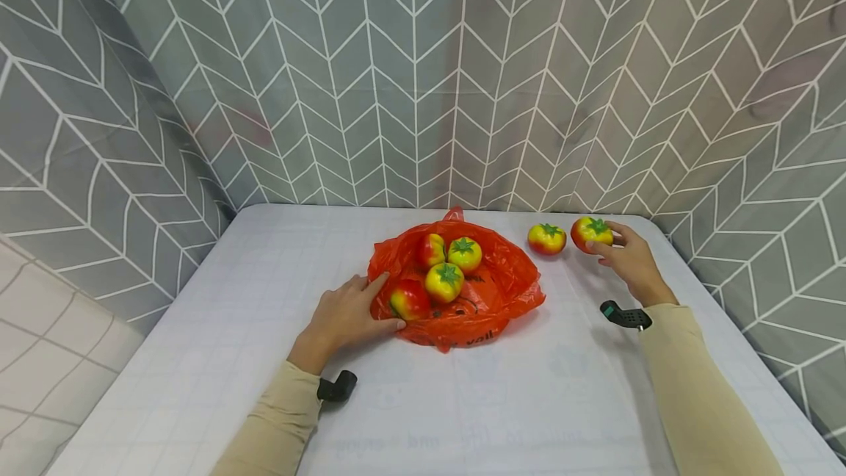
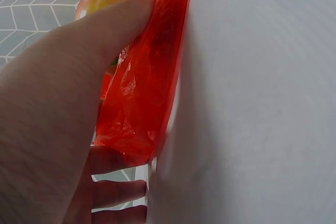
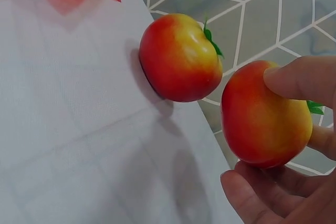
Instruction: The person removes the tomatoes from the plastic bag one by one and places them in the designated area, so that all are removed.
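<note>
An orange-red plastic bag (image 1: 485,300) lies spread wide, holding several red-and-yellow tomatoes with green leafy tops, one tomato (image 1: 445,283) near its middle. At the bag's left side, my left hand (image 1: 346,318) touches the crumpled rim, thumb and index finger set apart. Its thumb (image 2: 123,17) lies against the plastic in the left wrist view; the other fingers extend straight below. At the far right, my right hand (image 1: 631,259) holds a tomato (image 3: 265,116) between thumb and fingers. A second tomato (image 3: 181,59) sits on the table just left of it.
The table (image 1: 218,329) has a white cloth, its far edge close to a grey patterned curtain (image 1: 410,79). More curtain hangs at both sides. A black wrist device (image 1: 337,386) is on the left wrist and another (image 1: 624,314) on the right.
</note>
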A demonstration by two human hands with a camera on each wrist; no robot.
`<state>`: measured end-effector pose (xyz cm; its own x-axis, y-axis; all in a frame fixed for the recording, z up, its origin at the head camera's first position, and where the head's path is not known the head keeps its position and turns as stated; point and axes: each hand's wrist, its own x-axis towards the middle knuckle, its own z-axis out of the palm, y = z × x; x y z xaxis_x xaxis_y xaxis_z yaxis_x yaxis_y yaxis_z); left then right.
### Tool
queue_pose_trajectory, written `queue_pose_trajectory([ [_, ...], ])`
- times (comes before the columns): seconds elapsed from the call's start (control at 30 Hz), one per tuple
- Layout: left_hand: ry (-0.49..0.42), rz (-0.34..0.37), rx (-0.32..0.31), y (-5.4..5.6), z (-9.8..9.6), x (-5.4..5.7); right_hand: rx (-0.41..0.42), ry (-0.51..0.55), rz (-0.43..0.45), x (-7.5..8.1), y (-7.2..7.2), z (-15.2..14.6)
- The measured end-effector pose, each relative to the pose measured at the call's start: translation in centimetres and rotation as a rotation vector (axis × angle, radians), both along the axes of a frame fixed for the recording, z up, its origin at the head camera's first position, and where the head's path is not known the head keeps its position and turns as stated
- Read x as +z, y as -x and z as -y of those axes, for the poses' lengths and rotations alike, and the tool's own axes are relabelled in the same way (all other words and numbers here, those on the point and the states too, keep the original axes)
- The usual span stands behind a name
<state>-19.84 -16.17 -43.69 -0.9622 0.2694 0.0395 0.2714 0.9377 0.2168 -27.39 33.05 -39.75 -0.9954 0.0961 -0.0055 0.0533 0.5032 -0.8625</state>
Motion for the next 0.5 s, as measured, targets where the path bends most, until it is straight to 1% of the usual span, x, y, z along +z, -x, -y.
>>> queue_pose_trajectory([
  [0.2, 0.004, -0.004, -0.006, 0.01, -0.01, 0.04, -0.011, -0.006, 0.003, -0.21, 0.08, -0.11],
  [0.5, 0.004, -0.005, -0.007, 0.06, 0.02, -0.02, -0.005, -0.011, 0.015, -0.42, 0.37, -0.10],
])
